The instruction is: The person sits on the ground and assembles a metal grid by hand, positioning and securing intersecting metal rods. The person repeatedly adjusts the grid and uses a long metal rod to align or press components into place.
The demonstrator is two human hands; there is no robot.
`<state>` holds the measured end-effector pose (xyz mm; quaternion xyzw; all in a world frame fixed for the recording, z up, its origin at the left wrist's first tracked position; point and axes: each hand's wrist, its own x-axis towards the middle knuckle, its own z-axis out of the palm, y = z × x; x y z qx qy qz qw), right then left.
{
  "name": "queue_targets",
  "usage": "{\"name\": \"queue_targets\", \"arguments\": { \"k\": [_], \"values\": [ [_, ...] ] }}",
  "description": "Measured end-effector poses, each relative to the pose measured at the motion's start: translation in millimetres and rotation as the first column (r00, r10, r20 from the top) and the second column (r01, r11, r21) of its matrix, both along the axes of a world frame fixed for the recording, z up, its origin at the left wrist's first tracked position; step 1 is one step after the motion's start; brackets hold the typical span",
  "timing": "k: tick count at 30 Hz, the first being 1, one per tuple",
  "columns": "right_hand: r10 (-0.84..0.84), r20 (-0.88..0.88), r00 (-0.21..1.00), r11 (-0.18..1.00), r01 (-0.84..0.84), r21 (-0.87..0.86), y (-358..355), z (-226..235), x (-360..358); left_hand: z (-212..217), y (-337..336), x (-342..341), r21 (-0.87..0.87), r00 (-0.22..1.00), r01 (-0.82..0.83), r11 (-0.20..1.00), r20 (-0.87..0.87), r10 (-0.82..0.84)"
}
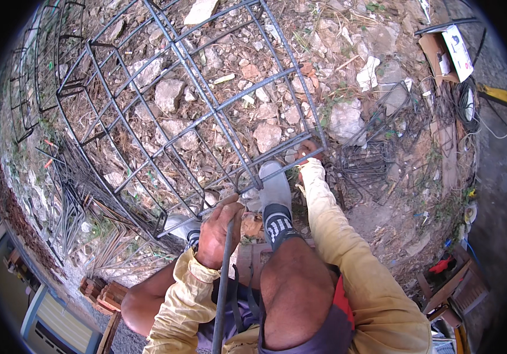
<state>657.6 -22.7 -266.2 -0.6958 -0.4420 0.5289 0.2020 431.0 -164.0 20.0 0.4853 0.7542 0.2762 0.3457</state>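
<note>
The rebar cage (194,112), a long grid of ribbed grey steel bars, lies across rubbly ground (377,224) of pale stones and dry leaves, its near end just beyond my grey shoes (274,186). My right hand (307,150) reaches to its lower corner bar, fingers closed on it as far as I can tell. My left hand (218,233) is clamped round a thin dark steel rod (222,289). I judge that a firm brace at the corner keeps the joint steady.
</note>
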Motion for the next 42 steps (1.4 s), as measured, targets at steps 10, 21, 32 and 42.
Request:
{"name": "queue_targets", "arguments": {
  "k": [10,21,32,42],
  "values": [
    [0.014,0.125,0.992,0.996,-0.002,-0.094,-13.7,-5.4,13.1,0.4,-4.1,-0.6,0.036,0.999,-0.043,0.998,0.015,0.043],
    [0.175,0.144,0.974,0.967,-0.143,-0.209,-7.3,-62.2,51.3,22.1,-31.2,-33.6,-0.014,0.983,-0.158,0.987,-0.096,0.156],
    [-0.082,0.036,0.996,0.939,0.089,-0.332,15.6,38.7,2.5,30.2,-56.9,-5.9,0.086,0.893,-0.408,0.909,-0.167,0.417],
    [-0.207,-0.131,0.969,0.955,0.172,-0.240,9.5,6.0,8.7,30.1,-55.0,1.2,-0.040,0.768,-0.641,0.767,-0.034,0.640]
  ]
}}
